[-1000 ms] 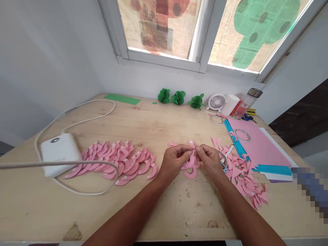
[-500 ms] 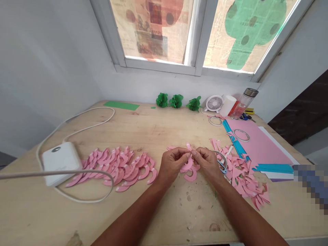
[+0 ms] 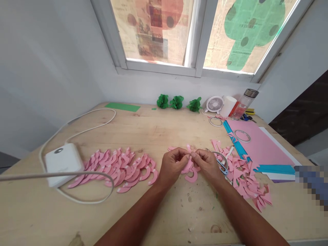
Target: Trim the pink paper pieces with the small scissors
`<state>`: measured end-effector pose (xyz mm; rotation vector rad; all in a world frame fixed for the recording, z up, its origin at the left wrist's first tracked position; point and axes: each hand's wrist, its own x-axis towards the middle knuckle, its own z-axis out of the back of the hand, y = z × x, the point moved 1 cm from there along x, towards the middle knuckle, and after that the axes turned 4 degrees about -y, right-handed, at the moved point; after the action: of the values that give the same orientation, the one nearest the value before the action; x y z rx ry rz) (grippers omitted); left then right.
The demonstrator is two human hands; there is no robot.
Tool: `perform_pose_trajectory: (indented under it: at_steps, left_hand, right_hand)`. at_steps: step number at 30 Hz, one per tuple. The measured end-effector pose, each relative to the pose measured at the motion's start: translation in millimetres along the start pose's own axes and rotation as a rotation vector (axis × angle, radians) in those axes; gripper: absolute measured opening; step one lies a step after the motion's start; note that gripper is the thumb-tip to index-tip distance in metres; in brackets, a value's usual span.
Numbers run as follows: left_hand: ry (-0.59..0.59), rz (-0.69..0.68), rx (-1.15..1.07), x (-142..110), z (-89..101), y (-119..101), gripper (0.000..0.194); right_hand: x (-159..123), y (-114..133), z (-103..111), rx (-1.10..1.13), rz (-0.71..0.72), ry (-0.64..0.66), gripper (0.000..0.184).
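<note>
Over the middle of the table, my left hand (image 3: 173, 165) and my right hand (image 3: 206, 164) meet at the fingertips. Both pinch a small pink paper piece (image 3: 189, 147) whose pale tip sticks up between them; the fingers hide most of it. Below the hands lie a few more pink curved paper pieces (image 3: 191, 178), partly covered. Left of my left hand, many pink paper arcs (image 3: 125, 167) overlap in rows, several with whitish ends. Scissors with pale blue handles (image 3: 223, 168) rest just beyond my right wrist, beside a heap of pink paper scraps (image 3: 247, 184).
A white power bank (image 3: 63, 165) with a looping cable stands left. Green paper balls (image 3: 176, 102), a small fan (image 3: 215, 104) and a glass bottle (image 3: 244, 106) line the back. Pink sheets (image 3: 266, 147), blue strips (image 3: 276, 169) and a tape ring (image 3: 242, 136) lie right.
The view has shifted very slightly. Both hands keep nearly the same pinch on the pink paper piece; the things on the table stay in place.
</note>
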<state>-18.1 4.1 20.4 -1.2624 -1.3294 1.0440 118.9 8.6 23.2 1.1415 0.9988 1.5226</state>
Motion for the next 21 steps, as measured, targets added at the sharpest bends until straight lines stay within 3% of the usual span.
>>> perform_pose_trajectory:
  at_steps: [21]
  left_hand:
    - [-0.035,0.106,-0.12,1.9,-2.1,-2.5,0.011]
  right_hand:
    - [0.6,-3.8,-0.4,0.279,-0.105,0.068,0.036]
